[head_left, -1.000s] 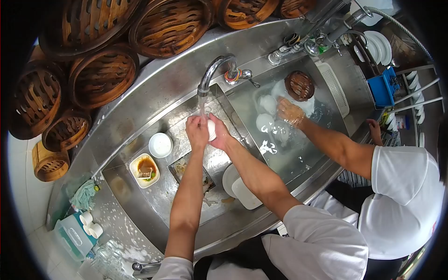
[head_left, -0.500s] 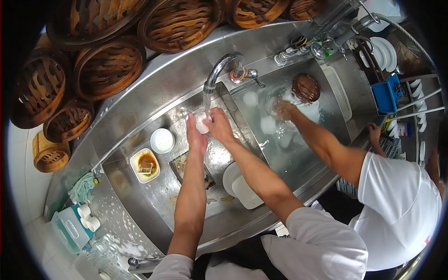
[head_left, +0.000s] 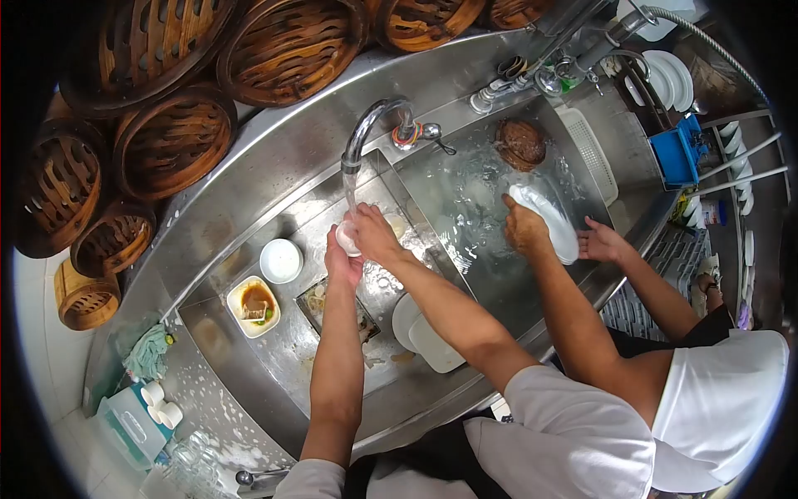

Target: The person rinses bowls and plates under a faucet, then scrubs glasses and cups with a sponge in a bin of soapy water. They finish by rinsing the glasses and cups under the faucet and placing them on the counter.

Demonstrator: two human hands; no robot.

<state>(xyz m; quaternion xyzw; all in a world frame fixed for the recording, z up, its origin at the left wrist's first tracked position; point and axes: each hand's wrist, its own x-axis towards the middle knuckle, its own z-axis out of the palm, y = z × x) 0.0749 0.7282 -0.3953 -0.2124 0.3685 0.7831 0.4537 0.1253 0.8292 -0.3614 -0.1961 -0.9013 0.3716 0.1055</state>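
A small white bowl [head_left: 347,240] is under the running tap [head_left: 366,137] in the left basin. My left hand [head_left: 343,264] is closed around it from the left and below. From the right, my right hand [head_left: 376,239] is closed over the same bowl, with its fingers partly covering the inside. To the left stand a white round bowl [head_left: 282,260] and a squarish white dish [head_left: 253,306] with brown sauce and green bits. A white round plate [head_left: 404,320] and a white squarish dish [head_left: 436,345] overlap near my right forearm.
A co-worker's hand [head_left: 525,226] holds a white plate [head_left: 550,224] over the water-filled right basin [head_left: 465,274]. A brown woven basket [head_left: 520,143] sits in that water. Wooden steamer baskets [head_left: 295,50] line the back ledge. A food-scrap drain [head_left: 337,308] lies below my hands.
My right hand has moved inward over the small bowl, which now sits lower. The co-worker has lifted a white plate out of the water and brought a second hand beside it.
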